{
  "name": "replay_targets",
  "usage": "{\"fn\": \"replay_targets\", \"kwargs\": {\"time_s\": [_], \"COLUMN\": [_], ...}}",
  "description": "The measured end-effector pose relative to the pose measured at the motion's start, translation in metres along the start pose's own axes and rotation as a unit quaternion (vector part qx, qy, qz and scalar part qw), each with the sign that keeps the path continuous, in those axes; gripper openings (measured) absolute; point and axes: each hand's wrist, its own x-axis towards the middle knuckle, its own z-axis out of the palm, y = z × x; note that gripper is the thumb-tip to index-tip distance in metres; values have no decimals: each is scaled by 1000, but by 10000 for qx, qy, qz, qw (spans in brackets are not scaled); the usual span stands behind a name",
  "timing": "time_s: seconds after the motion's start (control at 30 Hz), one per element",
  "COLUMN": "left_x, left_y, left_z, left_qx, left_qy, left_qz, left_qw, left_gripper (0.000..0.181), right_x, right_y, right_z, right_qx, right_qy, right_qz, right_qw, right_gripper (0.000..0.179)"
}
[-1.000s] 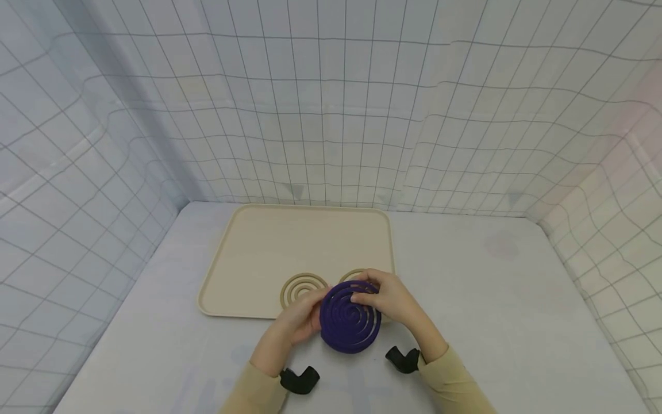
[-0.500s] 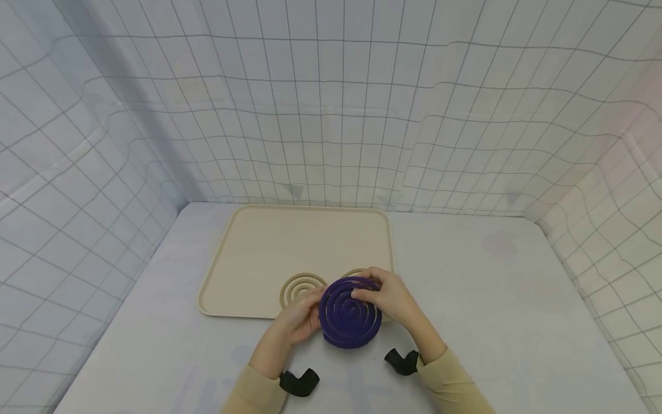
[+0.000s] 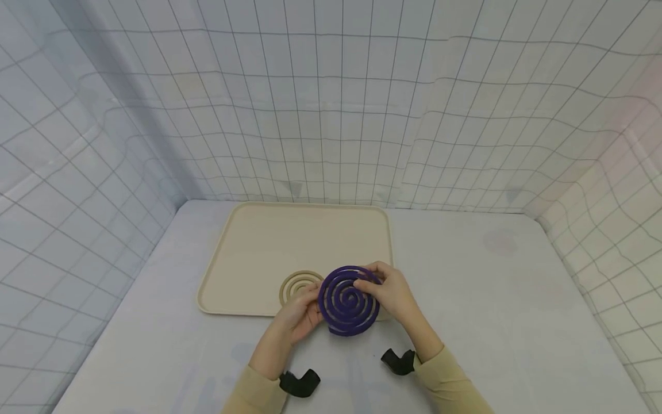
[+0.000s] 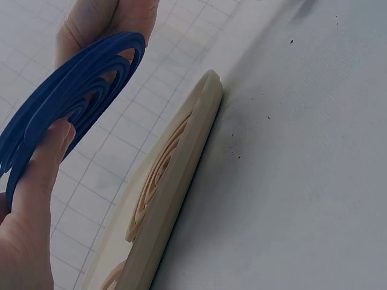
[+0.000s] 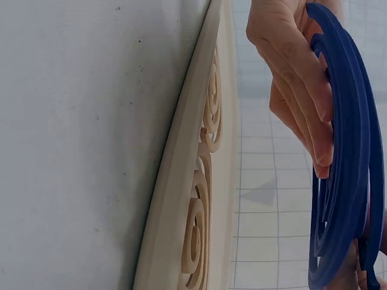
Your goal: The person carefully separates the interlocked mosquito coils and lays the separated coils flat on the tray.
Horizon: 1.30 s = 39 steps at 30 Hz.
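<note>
Both of my hands hold a purple, flat spiral coil, like a mosquito coil [image 3: 347,315], above the near edge of the cream tray [image 3: 305,238]. It looks blue in the wrist views, where its windings seem to lie in more than one layer. My left hand [image 3: 301,315] grips its left side, the thumb [image 4: 47,160] on one face and fingers on the other. At the upper right rim, my right hand [image 3: 391,293] pinches it with thumb and fingers. Two tan coils lie in the tray: one tan coil [image 5: 213,99] and another [image 5: 193,241]. In the head view, the purple coil and right hand hide one.
A pale cloth [image 3: 465,276] covers the table under the tray. Grid-patterned curtains [image 3: 331,115] rise behind and on both sides. A black band [image 3: 300,383] sits at the left wrist, and a similar black band [image 3: 398,362] at the right wrist.
The purple coil has risen slightly away from me and tilted to face the head camera more. Gaps between its windings show more clearly. Both hands keep hold; the right hand has shifted slightly upward.
</note>
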Motion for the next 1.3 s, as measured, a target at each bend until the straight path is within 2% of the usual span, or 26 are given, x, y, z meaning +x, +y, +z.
{"fn": "replay_targets", "kwargs": {"time_s": [0.27, 0.47, 0.6, 0.87, 1.13, 1.3], "left_x": [1, 3, 4, 5, 4, 6], "left_y": [1, 1, 2, 6, 7, 8], "left_z": [2, 0, -1, 1, 5, 6], "left_qx": [-150, 101, 273, 264, 173, 105], "left_qy": [31, 121, 223, 828, 1445, 1730], "left_qz": [87, 106, 141, 174, 459, 580], "left_qw": [9998, 9998, 9993, 9961, 9883, 9832], "left_gripper": [26, 23, 23, 24, 22, 24], "right_x": [2, 3, 5, 13, 16, 19], "right_y": [-3, -4, -2, 8, 11, 14], "right_z": [-2, -4, -4, -3, -6, -5], "right_qx": [70, 80, 206, 1076, 1226, 1656], "right_qy": [120, 37, 14, 164, 265, 342], "right_qz": [155, 101, 200, 686, 1067, 1213], "right_qw": [9998, 9999, 9996, 9917, 9863, 9781], "right_gripper": [27, 27, 28, 30, 32, 31]}}
